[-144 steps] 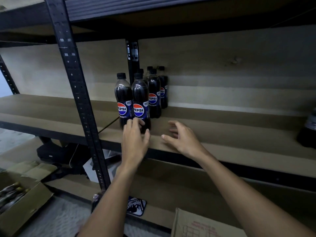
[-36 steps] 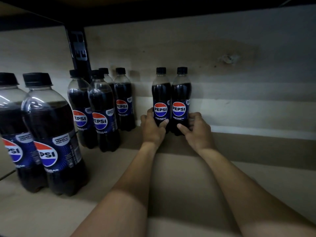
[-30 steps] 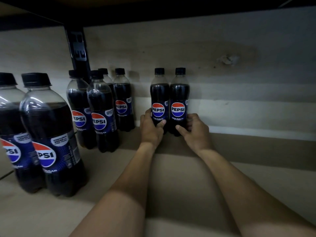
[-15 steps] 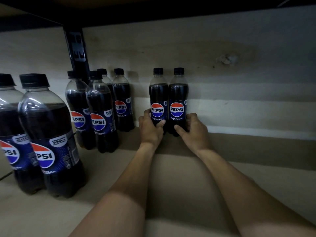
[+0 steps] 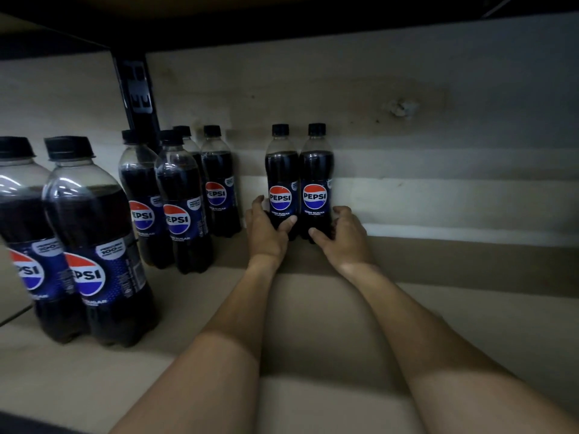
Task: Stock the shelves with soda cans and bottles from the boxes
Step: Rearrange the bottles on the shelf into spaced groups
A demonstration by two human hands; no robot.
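Note:
Two upright Pepsi bottles stand side by side at the back of the wooden shelf (image 5: 313, 324), against the wall. My left hand (image 5: 264, 231) grips the base of the left bottle (image 5: 281, 173), thumb across its front. My right hand (image 5: 343, 234) grips the base of the right bottle (image 5: 316, 173). Both bottles rest on the shelf and touch each other. Both arms reach deep into the shelf.
Several more Pepsi bottles stand in pairs to the left: one pair (image 5: 94, 239) near the front edge, another pair (image 5: 178, 202) further back, and bottles (image 5: 217, 180) beside the black upright post (image 5: 138, 92). The upper shelf hangs dark overhead. Bare shelf board extends to the right.
Since 4.8 s ago I have leaned into the shelf and set two bottles at the back wall. Over the last second the bottles and hands have barely shifted.

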